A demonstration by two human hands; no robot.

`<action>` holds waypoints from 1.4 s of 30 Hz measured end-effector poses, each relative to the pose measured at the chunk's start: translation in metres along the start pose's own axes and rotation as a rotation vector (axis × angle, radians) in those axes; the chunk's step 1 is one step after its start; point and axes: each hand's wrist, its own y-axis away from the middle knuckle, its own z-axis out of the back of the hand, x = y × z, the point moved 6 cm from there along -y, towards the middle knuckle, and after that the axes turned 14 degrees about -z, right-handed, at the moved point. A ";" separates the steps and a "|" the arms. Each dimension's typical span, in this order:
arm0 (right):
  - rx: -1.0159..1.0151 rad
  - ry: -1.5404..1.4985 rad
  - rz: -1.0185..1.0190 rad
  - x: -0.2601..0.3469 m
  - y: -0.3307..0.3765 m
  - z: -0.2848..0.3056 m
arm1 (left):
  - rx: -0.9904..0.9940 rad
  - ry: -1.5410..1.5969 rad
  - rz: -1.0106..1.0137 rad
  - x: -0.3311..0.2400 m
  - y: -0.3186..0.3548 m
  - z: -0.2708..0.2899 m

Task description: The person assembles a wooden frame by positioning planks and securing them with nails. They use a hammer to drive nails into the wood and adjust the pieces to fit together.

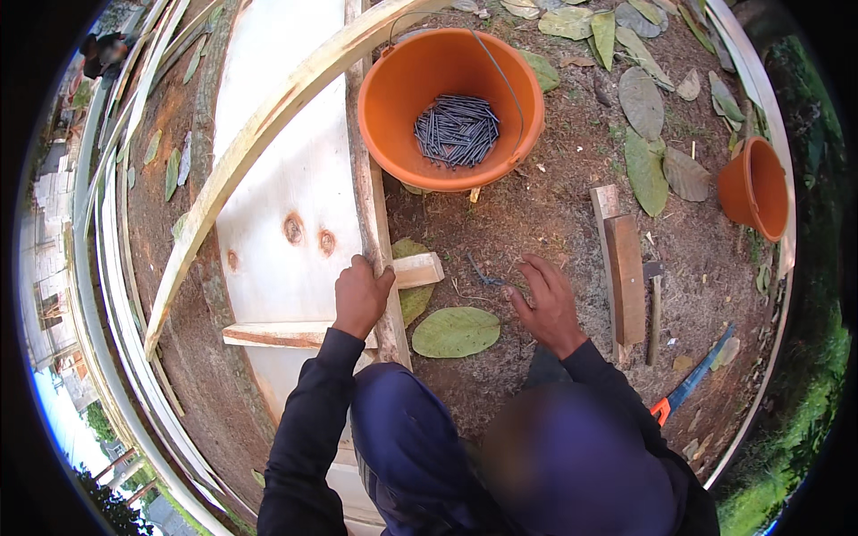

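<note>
My left hand is closed over the raised edge strip of a long pale wooden board panel, thumb on the near side. A short wood block juts out from that edge beside it. My right hand hovers low over the ground, thumb and fingers apart, with nothing visible between them. Close to its thumb lies a thin bluish strip, whose kind I cannot make out. Ahead stands a large orange bucket holding many loose nails.
To the right lie wood pieces, a hammer and a handsaw with an orange handle. A smaller orange bucket is farther right. A long wood strip crosses the panel. Leaves litter the soil. Another person is far left.
</note>
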 end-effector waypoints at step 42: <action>-0.429 -0.088 -0.760 -0.179 0.230 0.085 | 0.196 -0.147 -0.490 -0.160 -0.264 -0.023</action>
